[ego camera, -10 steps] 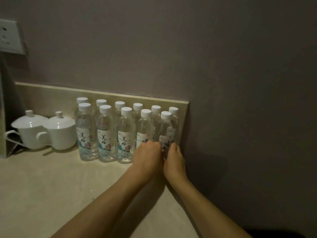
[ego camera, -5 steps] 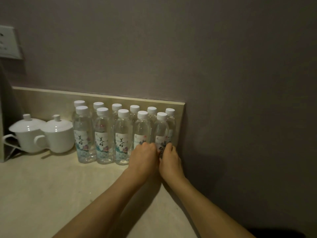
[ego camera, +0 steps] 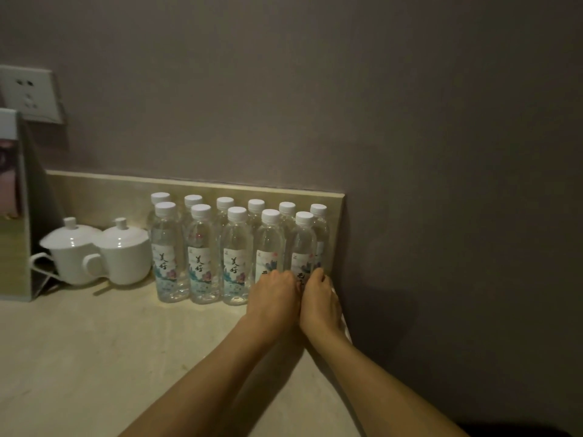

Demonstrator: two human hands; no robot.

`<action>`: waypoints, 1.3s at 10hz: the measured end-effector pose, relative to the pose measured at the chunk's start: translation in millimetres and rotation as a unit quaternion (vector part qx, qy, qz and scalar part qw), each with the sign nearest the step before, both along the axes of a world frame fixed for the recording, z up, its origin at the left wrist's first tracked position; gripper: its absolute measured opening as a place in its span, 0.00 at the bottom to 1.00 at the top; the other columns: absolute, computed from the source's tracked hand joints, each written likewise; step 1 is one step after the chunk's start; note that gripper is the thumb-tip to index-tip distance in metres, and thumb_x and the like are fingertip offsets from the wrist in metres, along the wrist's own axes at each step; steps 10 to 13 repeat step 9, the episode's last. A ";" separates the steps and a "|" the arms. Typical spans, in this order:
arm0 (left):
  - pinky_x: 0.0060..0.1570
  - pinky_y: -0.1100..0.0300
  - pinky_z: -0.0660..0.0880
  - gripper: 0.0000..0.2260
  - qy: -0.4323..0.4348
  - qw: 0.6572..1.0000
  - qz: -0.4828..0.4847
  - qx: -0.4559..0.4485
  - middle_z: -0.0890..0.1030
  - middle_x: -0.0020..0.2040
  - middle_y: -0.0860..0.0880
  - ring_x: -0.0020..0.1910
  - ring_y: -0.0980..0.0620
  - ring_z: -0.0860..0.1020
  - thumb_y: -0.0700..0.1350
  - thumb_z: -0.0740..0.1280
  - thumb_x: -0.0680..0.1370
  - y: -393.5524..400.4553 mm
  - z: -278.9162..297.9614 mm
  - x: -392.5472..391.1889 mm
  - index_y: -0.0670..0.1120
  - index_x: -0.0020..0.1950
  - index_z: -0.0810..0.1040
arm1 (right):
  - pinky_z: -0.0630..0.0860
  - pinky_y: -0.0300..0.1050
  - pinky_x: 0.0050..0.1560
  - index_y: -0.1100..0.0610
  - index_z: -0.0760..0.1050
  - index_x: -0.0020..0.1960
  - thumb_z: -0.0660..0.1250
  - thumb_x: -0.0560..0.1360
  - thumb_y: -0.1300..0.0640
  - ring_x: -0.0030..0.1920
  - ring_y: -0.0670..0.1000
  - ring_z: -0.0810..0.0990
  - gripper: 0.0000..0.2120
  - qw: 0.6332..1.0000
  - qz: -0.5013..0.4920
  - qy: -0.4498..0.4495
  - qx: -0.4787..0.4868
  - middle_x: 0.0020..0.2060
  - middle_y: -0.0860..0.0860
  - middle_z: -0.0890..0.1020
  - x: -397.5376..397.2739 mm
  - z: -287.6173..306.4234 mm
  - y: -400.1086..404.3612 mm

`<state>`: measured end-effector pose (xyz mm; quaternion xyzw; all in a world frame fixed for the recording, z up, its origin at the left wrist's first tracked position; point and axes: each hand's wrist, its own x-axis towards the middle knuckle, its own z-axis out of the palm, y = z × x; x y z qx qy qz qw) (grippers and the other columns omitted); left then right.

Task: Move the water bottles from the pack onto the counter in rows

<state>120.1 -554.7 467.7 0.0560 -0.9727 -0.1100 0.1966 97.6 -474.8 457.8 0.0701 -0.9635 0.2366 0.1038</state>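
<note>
Several clear water bottles with white caps and flowered labels stand upright in two rows on the beige counter, tight against the backsplash. My left hand is curled around the lower part of the fourth front-row bottle. My right hand wraps the base of the rightmost front-row bottle, next to the side wall. Both bottles stand on the counter, their lower halves hidden by my hands. No pack is in view.
Two white lidded cups sit left of the bottles. A standing card holder is at the far left, under a wall socket. The grey side wall closes off the counter's right end.
My head has tilted up a little, so everything sits lower in the picture. Both hands stay on the same two front-row bottles, which have not visibly moved.
</note>
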 end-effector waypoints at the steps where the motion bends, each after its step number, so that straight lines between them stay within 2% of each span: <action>1: 0.46 0.53 0.77 0.11 0.015 0.999 -0.022 0.029 0.82 0.46 0.43 0.46 0.44 0.80 0.45 0.60 0.81 -4.1 -3.7 2.3 0.42 0.47 0.79 | 0.73 0.52 0.57 0.60 0.62 0.67 0.54 0.82 0.55 0.62 0.60 0.75 0.16 1.000 0.010 -0.002 -0.016 0.66 0.59 0.71 -1.8 -1.8 0.3; 3: 0.45 0.56 0.78 0.12 0.052 0.995 -0.045 0.075 0.82 0.44 0.46 0.42 0.49 0.80 0.48 0.57 0.82 -8.2 -15.3 4.6 0.44 0.51 0.78 | 0.73 0.51 0.58 0.61 0.61 0.70 0.57 0.81 0.53 0.63 0.59 0.75 0.20 0.999 0.029 -0.012 -0.033 0.67 0.60 0.71 -2.1 -3.2 0.0; 4: 0.47 0.54 0.77 0.12 0.056 0.993 -0.049 0.091 0.81 0.45 0.46 0.44 0.48 0.79 0.49 0.57 0.82 -10.3 -20.1 5.5 0.44 0.51 0.77 | 0.73 0.53 0.59 0.61 0.60 0.70 0.59 0.81 0.54 0.64 0.60 0.74 0.21 0.999 0.027 -0.020 -0.041 0.67 0.60 0.71 -3.2 -3.0 -0.9; 5: 0.45 0.57 0.74 0.10 0.053 0.990 -0.060 0.115 0.80 0.47 0.46 0.45 0.49 0.78 0.48 0.60 0.81 -13.0 -21.2 9.7 0.44 0.51 0.76 | 0.74 0.54 0.60 0.60 0.61 0.70 0.62 0.80 0.54 0.64 0.60 0.75 0.22 0.997 0.025 -0.030 -0.061 0.67 0.59 0.71 -2.7 -5.2 -0.5; 6: 0.50 0.55 0.76 0.10 0.049 0.988 -0.077 0.127 0.80 0.51 0.46 0.49 0.48 0.78 0.49 0.60 0.81 -15.9 -22.8 16.0 0.45 0.55 0.77 | 0.75 0.54 0.60 0.59 0.62 0.70 0.63 0.79 0.54 0.64 0.60 0.74 0.23 0.997 0.025 -0.038 -0.069 0.66 0.58 0.71 0.5 -6.2 0.8; 7: 0.51 0.57 0.76 0.11 0.055 0.982 -0.092 0.157 0.80 0.54 0.46 0.51 0.50 0.78 0.49 0.62 0.80 -21.4 -24.4 21.4 0.46 0.58 0.77 | 0.75 0.56 0.60 0.60 0.63 0.70 0.65 0.78 0.53 0.64 0.60 0.74 0.24 0.996 0.027 -0.033 -0.078 0.66 0.58 0.70 2.5 -6.7 1.2; 9: 0.49 0.59 0.75 0.11 0.079 0.972 -0.121 0.185 0.81 0.54 0.47 0.51 0.50 0.78 0.50 0.63 0.80 -27.8 -25.0 43.2 0.46 0.58 0.78 | 0.76 0.53 0.58 0.58 0.65 0.69 0.65 0.77 0.54 0.61 0.58 0.76 0.22 0.992 0.020 0.017 -0.122 0.65 0.56 0.71 20.3 -10.3 2.4; 13: 0.49 0.59 0.75 0.11 0.079 0.972 -0.121 0.185 0.81 0.54 0.47 0.51 0.50 0.78 0.50 0.63 0.80 -27.8 -25.0 43.2 0.46 0.58 0.78 | 0.76 0.53 0.58 0.58 0.65 0.69 0.65 0.77 0.54 0.61 0.58 0.76 0.22 0.992 0.020 0.017 -0.122 0.65 0.56 0.71 20.3 -10.3 2.4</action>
